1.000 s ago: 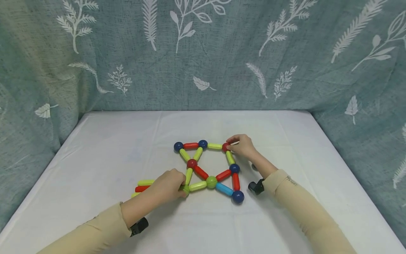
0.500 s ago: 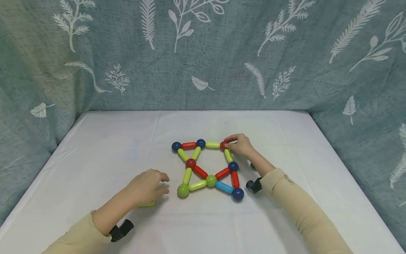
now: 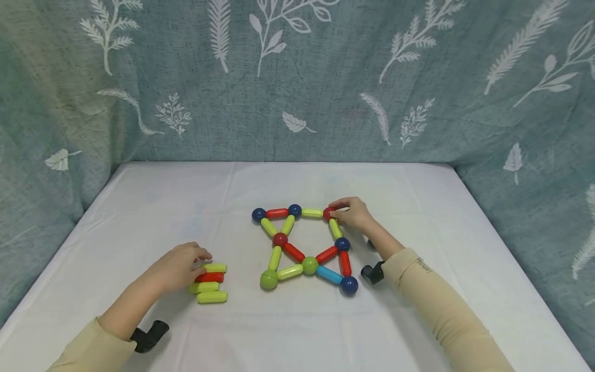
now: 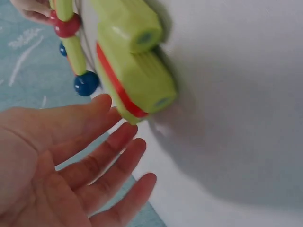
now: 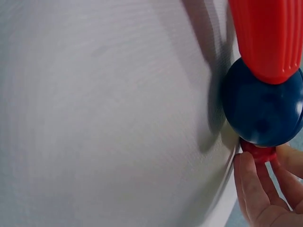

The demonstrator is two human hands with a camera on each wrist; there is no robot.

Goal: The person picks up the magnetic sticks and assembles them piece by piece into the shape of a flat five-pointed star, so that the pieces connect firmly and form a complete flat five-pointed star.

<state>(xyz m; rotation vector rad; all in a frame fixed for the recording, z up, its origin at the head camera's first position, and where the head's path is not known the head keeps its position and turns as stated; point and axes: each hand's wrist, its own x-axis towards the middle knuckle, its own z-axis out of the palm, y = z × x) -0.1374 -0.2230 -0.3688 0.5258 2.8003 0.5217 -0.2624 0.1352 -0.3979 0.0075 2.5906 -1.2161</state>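
Observation:
My left hand [image 3: 176, 267] hovers at the left end of a stack of rods, beside a yellow-green magnetic rod [image 3: 215, 267] and a red rod [image 3: 210, 277]. In the left wrist view its fingers [image 4: 106, 161] are spread and extended, fingertips right at the rod ends, gripping nothing. My right hand [image 3: 354, 213] pinches a red ball [image 3: 328, 213] at the back right corner of a flat frame of rods and balls. A blue ball [image 5: 262, 106] and a red rod [image 5: 270, 38] of that frame loom large in the right wrist view, partly covering the red ball.
Two more yellow-green rods [image 3: 212, 297] lie at the near side of the loose row. The frame's left corner is a green ball [image 3: 268, 279], its near right corner a blue ball [image 3: 349, 285]. A white cloth [image 3: 288, 336] covers the table; a patterned curtain [image 3: 260, 124] hangs behind.
My left hand has let go of the green corner ball and moved left to the loose rods, uncovering that ball. My right hand stays at the red ball.

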